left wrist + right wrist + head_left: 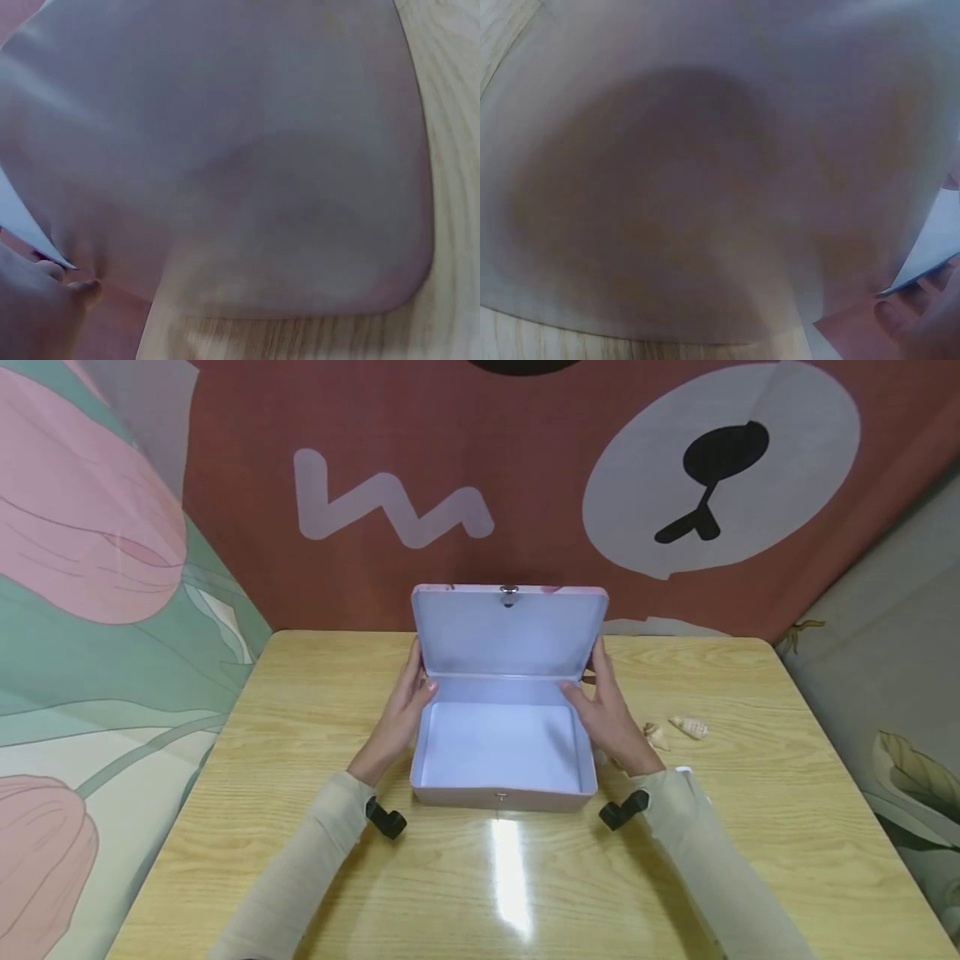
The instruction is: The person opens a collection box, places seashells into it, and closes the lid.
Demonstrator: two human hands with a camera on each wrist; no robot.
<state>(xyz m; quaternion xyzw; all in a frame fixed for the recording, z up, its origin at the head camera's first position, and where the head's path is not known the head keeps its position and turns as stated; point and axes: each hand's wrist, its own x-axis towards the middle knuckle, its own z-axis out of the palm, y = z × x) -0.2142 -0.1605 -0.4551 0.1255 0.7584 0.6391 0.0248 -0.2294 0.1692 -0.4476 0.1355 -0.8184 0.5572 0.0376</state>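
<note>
A pale pink box (465, 797) with a hinged lid (510, 639) stands open on the table, its white inside bare. The lid leans up and back, with a small metal clasp (509, 593) at its top edge. At the box's left rear corner my left hand (393, 722) grips the side, thumb over the rim and fingers outside. My right hand (617, 727) holds the opposite rear corner the same way; its outer fingers are partly hidden. The box's side wall (262, 150) fills most of the left wrist view, and the other wall (667, 187) fills the right one.
Two seashells, a spiral shell (690, 727) and a smaller shell (655, 735), lie right of my right hand. Something white shows partly behind my right sleeve (678, 810). The wooden table (300, 693) meets a printed cloth (450, 560) at its back edge.
</note>
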